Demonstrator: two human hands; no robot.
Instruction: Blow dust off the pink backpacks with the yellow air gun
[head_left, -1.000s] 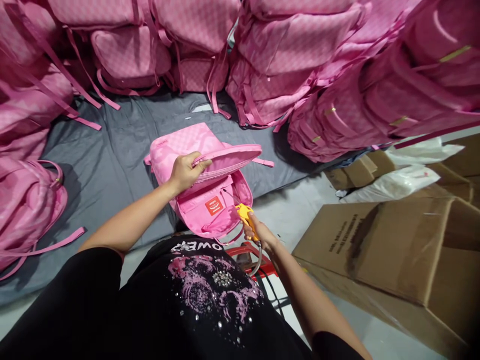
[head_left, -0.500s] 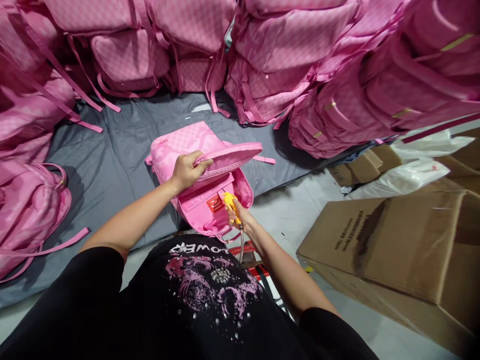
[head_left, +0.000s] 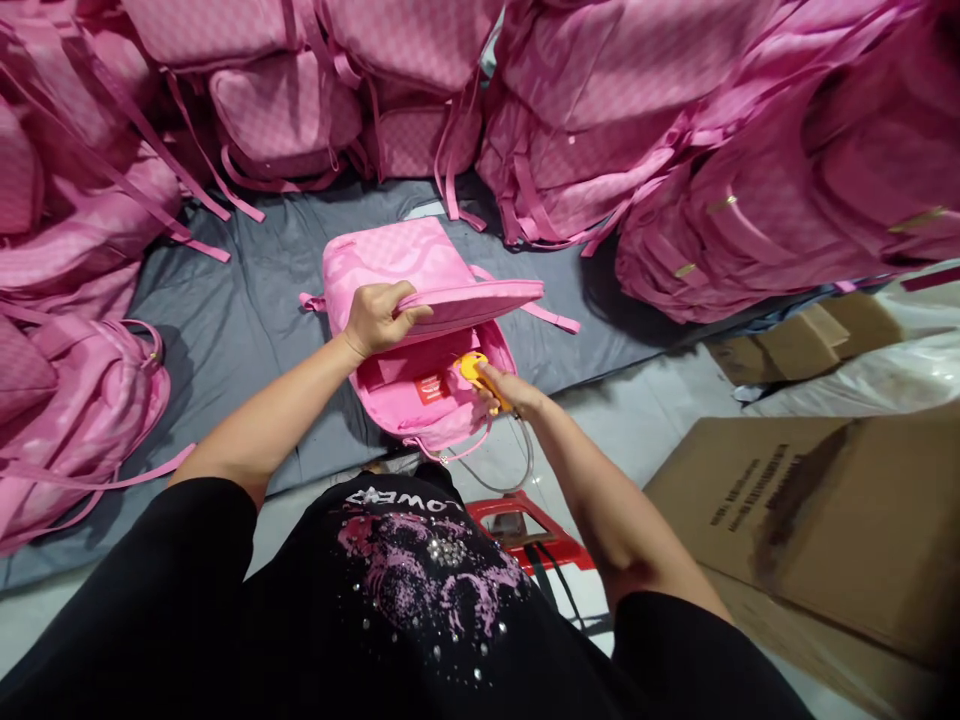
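Note:
A pink checked backpack [head_left: 397, 255] lies open on a grey sheet [head_left: 247, 310] in front of me. My left hand [head_left: 379, 317] is closed on the edge of its lifted front flap [head_left: 480, 300] and holds it up. My right hand [head_left: 504, 390] grips a yellow air-blow gun [head_left: 474, 367] with a thin hose [head_left: 517, 465] trailing from it. The gun's nozzle points into the open pink compartment, close to a small red label [head_left: 431, 388] sewn inside.
Piles of matching pink backpacks [head_left: 600, 110] ring the sheet at the back, left and right. Brown cardboard boxes [head_left: 832, 520] stand at the right, with white plastic bags [head_left: 885, 365] behind them. A red object [head_left: 517, 525] sits on the floor by my knees.
My right hand has carried the yellow gun up and left, from beside the backpack's lower edge into its open compartment. My left hand keeps the flap raised. The view shifted slightly.

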